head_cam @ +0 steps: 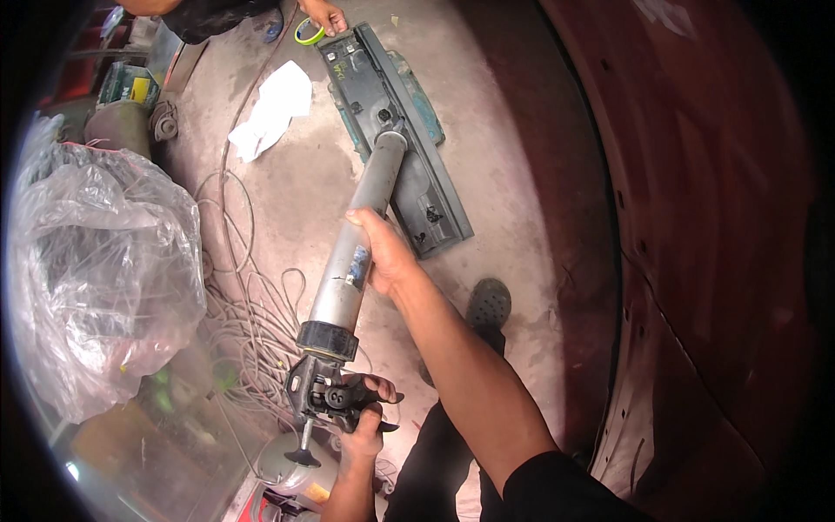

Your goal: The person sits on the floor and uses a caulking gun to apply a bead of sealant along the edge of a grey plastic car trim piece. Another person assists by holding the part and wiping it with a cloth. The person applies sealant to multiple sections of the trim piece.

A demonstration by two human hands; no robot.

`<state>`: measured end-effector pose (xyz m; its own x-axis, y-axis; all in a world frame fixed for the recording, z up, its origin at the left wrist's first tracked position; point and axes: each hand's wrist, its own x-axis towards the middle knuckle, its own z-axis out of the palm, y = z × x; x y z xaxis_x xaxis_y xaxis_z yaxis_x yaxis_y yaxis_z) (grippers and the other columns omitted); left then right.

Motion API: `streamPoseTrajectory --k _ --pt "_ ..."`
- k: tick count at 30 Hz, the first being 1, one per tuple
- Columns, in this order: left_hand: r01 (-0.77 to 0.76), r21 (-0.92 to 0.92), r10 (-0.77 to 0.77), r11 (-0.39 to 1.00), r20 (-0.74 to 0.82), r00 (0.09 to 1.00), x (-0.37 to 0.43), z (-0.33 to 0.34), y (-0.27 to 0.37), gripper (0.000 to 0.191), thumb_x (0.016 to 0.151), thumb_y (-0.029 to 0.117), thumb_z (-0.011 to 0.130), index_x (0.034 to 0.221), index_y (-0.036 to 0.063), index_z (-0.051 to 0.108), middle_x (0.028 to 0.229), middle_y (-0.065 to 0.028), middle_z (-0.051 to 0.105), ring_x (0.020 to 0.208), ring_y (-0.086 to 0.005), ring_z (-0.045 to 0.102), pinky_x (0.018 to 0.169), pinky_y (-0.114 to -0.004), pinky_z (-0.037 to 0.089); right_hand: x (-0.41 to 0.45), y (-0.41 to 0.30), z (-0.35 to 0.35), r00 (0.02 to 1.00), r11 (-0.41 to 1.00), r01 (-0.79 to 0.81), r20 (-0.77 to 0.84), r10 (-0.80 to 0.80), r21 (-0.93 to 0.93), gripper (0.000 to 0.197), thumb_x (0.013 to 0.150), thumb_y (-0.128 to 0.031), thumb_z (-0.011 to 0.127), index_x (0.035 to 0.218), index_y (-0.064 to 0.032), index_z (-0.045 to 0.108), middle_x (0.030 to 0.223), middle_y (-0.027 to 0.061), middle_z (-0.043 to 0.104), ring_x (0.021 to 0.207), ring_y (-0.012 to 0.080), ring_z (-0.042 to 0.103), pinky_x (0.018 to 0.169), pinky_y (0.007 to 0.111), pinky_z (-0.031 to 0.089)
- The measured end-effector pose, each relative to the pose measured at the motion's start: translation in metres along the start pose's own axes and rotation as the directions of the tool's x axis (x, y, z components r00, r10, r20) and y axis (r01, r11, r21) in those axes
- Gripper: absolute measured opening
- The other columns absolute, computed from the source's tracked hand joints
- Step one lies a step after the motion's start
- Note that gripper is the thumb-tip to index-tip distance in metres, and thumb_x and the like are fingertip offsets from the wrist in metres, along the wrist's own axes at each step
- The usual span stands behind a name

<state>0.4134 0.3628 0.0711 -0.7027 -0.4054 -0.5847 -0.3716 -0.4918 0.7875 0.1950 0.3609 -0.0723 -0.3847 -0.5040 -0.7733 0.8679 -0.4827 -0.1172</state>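
A caulking gun with a long metal barrel [375, 173] slants across the middle, its front end over a dark grey moulded panel [365, 85]. Whether the tip touches the panel cannot be told. My right hand [386, 251] wraps around the barrel from the right, thumb on top. Lower down, my left hand [366, 421] grips the black handle and trigger [346, 395], below the black collar [326, 339]. A plunger rod with a black end [303, 457] sticks out at the rear. The panel rests on a teal support [424, 98] on the floor.
Another person's hand [329, 18] is at the panel's far end beside a yellow-green tape roll [309, 31]. White paper [277, 107] lies on the concrete floor. At left are a clear plastic bag [111, 261] and coiled hose [254, 333]. A dark red vehicle body [691, 196] lines the right.
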Motion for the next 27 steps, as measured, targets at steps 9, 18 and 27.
streamPoseTrajectory --k 9,18,27 --pt "0.022 -0.042 -0.022 0.999 -0.010 1.000 -0.007 -0.004 -0.006 0.031 0.083 0.003 0.058 0.113 0.0051 0.052 0.099 -0.0112 0.058 0.095 -0.0244 0.057 0.088 -0.045 0.052 -0.002 0.007 -0.006 1.000 1.000 -0.005 0.012 0.005 -0.011 0.052 0.085 -0.035 0.072 0.122 -0.0066 0.049 0.099 0.0080 0.053 0.086 0.0207 0.058 0.074 0.041 0.054" --pt "0.011 -0.029 -0.011 1.000 0.011 1.000 -0.012 -0.010 -0.014 0.030 0.086 0.009 0.063 0.114 0.0046 0.052 0.099 -0.0109 0.057 0.095 -0.0242 0.057 0.086 -0.045 0.053 -0.007 0.010 -0.010 1.000 1.000 -0.016 0.009 0.016 -0.006 0.052 0.085 -0.034 0.072 0.123 -0.0067 0.049 0.100 0.0090 0.055 0.088 0.0215 0.060 0.075 0.042 0.056" --pt "-0.011 -0.018 0.011 1.000 0.015 1.000 -0.018 -0.013 -0.017 0.030 0.083 0.001 0.054 0.112 0.0032 0.051 0.098 -0.0126 0.056 0.094 -0.0249 0.057 0.086 -0.045 0.053 -0.015 0.012 -0.013 1.000 1.000 -0.005 -0.001 0.005 -0.002 0.053 0.084 -0.034 0.071 0.125 -0.0068 0.049 0.101 0.0094 0.055 0.090 0.0226 0.060 0.077 0.043 0.056"
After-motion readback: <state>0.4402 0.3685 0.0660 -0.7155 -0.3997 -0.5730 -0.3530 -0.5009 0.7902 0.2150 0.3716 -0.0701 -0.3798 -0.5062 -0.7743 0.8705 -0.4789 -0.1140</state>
